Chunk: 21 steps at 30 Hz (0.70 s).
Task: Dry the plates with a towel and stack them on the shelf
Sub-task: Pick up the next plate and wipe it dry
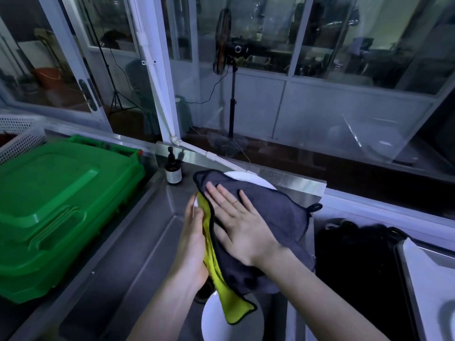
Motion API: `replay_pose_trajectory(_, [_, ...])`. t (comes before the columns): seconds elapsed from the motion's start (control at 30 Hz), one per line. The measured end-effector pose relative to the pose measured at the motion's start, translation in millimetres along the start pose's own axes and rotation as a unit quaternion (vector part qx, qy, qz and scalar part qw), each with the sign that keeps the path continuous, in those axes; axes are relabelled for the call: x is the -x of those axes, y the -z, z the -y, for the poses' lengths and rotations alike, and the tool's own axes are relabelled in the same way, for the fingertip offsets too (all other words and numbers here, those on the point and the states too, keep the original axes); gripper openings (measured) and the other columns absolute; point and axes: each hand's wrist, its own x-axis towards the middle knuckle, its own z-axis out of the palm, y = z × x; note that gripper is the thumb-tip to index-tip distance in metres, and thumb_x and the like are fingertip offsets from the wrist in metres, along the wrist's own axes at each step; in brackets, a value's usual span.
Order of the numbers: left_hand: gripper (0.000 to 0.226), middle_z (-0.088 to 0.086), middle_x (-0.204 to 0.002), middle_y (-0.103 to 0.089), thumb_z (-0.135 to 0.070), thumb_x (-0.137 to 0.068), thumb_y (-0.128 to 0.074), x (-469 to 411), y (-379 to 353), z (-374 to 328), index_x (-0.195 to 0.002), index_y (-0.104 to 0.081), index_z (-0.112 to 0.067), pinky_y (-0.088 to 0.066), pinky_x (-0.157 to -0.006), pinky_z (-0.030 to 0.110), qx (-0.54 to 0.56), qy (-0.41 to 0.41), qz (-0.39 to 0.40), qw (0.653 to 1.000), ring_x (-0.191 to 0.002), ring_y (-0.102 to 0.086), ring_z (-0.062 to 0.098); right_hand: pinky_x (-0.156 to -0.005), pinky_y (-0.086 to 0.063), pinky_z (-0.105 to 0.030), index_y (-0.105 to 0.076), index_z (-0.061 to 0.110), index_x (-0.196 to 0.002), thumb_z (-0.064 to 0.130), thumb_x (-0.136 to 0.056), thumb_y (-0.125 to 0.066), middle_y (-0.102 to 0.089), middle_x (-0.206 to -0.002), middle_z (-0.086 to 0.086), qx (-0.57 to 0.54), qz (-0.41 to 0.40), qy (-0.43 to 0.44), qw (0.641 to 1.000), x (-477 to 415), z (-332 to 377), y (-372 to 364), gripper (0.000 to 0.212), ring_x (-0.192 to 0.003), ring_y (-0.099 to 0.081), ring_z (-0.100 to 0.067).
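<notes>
Head view: the right hand [236,225] lies flat, fingers straight and spread, pressing the grey-and-yellow towel [270,212] onto a white plate [248,179] held tilted above the steel sink [138,242]. The left hand [194,247] grips that plate's left edge, fingers curled round it. A second plate [216,323] lies lower in the sink. A green crate [56,205] and a dark bottle [173,169] stand to the left.

Crate [56,205] sits left of the sink [138,242], bottle [173,169] at its back edge. The towel [266,212] lies draped over a plate [248,179], second plate [214,321] lower down in the sink.
</notes>
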Motion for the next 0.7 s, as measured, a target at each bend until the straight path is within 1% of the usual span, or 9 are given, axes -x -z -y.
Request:
replay_pose_trajectory(0.07, [0.035,-0.013,-0.140,-0.061,-0.038,-0.106,-0.044,3.1,1.9,-2.1,-0.140,-0.051,-0.041,-0.044,-0.110,0.037,-0.037,-0.025,-0.018,0.999,-0.128,-0.057,0.006,-0.122,0.002,-0.040,0.000,0.031,-0.155,0.051,-0.102,-0.018,0.010,-0.161,0.015,0.006,-0.022,-0.069,0.997,-9.3,-16.1,1.7,0.060,-0.149,0.011,-0.005])
replay_pose_trajectory(0.13, [0.037,-0.019,-0.144,-0.055,-0.045,-0.099,-0.049,5.7,5.3,-3.8,-0.134,-0.054,-0.051,-0.034,-0.118,0.047,-0.065,-0.037,-0.047,0.996,-0.137,-0.048,0.009,-0.122,0.003,-0.040,0.001,0.029,-0.155,0.048,-0.103,-0.023,0.011,-0.162,0.010,0.035,-0.032,-0.142,0.989,-11.9,-35.5,6.6,0.060,-0.150,0.010,-0.009])
replay_pose_trajectory(0.17, [0.035,-0.022,-0.143,-0.055,-0.043,-0.099,-0.048,4.9,8.0,-4.4,-0.131,-0.055,-0.054,-0.032,-0.118,0.048,-0.064,-0.046,-0.063,0.995,-0.137,-0.047,0.007,-0.122,0.004,-0.041,0.002,0.027,-0.155,0.047,-0.103,-0.022,0.013,-0.162,0.008,0.050,-0.029,-0.160,0.985,-8.3,-41.8,8.2,0.061,-0.150,0.010,-0.011])
replay_pose_trajectory(0.3, [0.035,-0.028,-0.128,-0.064,-0.030,-0.107,-0.043,-1.5,8.8,-9.9,-0.122,-0.062,-0.055,-0.044,-0.106,0.036,-0.058,-0.089,-0.077,0.991,-0.120,-0.058,-0.005,-0.122,-0.001,-0.046,0.001,0.022,-0.156,0.048,-0.094,-0.009,0.010,-0.162,0.005,0.061,-0.010,-0.115,0.991,27.5,-26.0,1.3,0.067,-0.150,0.010,-0.016])
replay_pose_trajectory(0.43, [0.037,-0.012,-0.139,-0.062,-0.029,-0.109,-0.038,-2.7,0.6,0.5,-0.136,-0.054,-0.047,-0.043,-0.106,0.038,-0.045,-0.045,-0.021,0.998,-0.130,-0.057,0.010,-0.122,0.006,-0.040,0.005,0.027,-0.154,0.046,-0.092,-0.013,0.011,-0.162,0.013,-0.038,0.008,-0.032,0.999,33.3,5.6,-11.2,0.068,-0.149,0.015,-0.007])
replay_pose_trajectory(0.5, [0.038,-0.008,-0.140,-0.062,-0.028,-0.110,-0.036,-0.3,-3.3,5.8,-0.142,-0.050,-0.041,-0.044,-0.105,0.037,-0.037,-0.024,0.005,0.999,-0.129,-0.058,0.012,-0.122,0.005,-0.040,0.008,0.031,-0.152,0.046,-0.093,-0.010,0.012,-0.161,0.015,-0.018,-0.017,-0.031,0.999,17.6,0.6,-6.9,0.064,-0.149,0.014,-0.006])
replay_pose_trajectory(0.57, [0.036,-0.007,-0.141,-0.061,-0.032,-0.109,-0.037,4.1,-3.7,7.1,-0.142,-0.050,-0.039,-0.044,-0.104,0.038,-0.047,-0.015,0.020,0.999,-0.129,-0.058,0.010,-0.122,0.002,-0.041,0.006,0.032,-0.153,0.048,-0.097,-0.014,0.012,-0.161,0.013,0.016,-0.037,-0.068,0.997,2.5,-16.1,1.1,0.062,-0.149,0.011,-0.007])
replay_pose_trajectory(0.63, [0.035,-0.010,-0.145,-0.057,-0.044,-0.103,-0.046,8.2,-0.5,6.2,-0.136,-0.054,-0.045,-0.042,-0.110,0.043,-0.076,-0.006,0.007,0.997,-0.134,-0.053,0.012,-0.121,-0.002,-0.042,0.000,0.031,-0.155,0.047,-0.100,-0.027,0.006,-0.164,0.009,0.040,-0.053,-0.124,0.990,-7.5,-33.9,8.8,0.064,-0.151,0.004,-0.011])
replay_pose_trajectory(0.7, [0.038,-0.016,-0.148,-0.052,-0.048,-0.095,-0.049,9.3,4.1,3.4,-0.132,-0.055,-0.054,-0.034,-0.116,0.049,-0.087,-0.014,-0.015,0.996,-0.140,-0.045,0.012,-0.117,-0.020,-0.043,-0.012,0.030,-0.156,0.047,-0.098,-0.037,-0.018,-0.163,0.002,0.044,-0.060,-0.193,0.978,-11.9,-48.2,15.6,0.065,-0.147,-0.021,-0.020])
